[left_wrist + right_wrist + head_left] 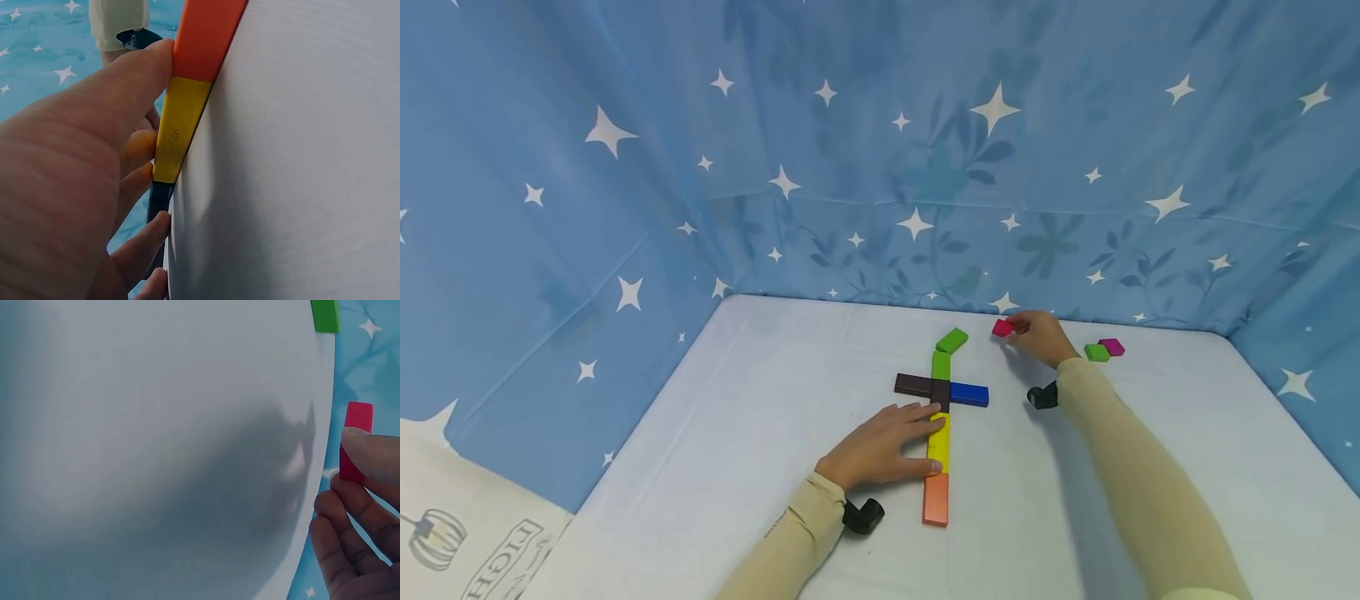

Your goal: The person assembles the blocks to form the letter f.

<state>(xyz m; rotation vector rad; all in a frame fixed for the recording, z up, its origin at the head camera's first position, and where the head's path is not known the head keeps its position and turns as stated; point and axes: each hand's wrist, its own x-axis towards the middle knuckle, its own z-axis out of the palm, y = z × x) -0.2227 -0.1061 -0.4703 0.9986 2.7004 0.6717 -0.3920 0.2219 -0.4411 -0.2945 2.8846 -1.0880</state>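
Observation:
My right hand pinches a red block between thumb and fingers, held up near the table's far side. In the right wrist view the thumb lies across the middle of that block. My left hand lies with fingers spread along a row of blocks, its fingertips on the yellow block and by the dark block above it. An orange block touches the yellow one's near end. A black block and a blue block stick out to either side of the dark one.
Beyond the dark block stands a green block, with another green block slanting right from its far end. Farther right, a loose green block touches a magenta block. A blue star-patterned curtain backs the white table.

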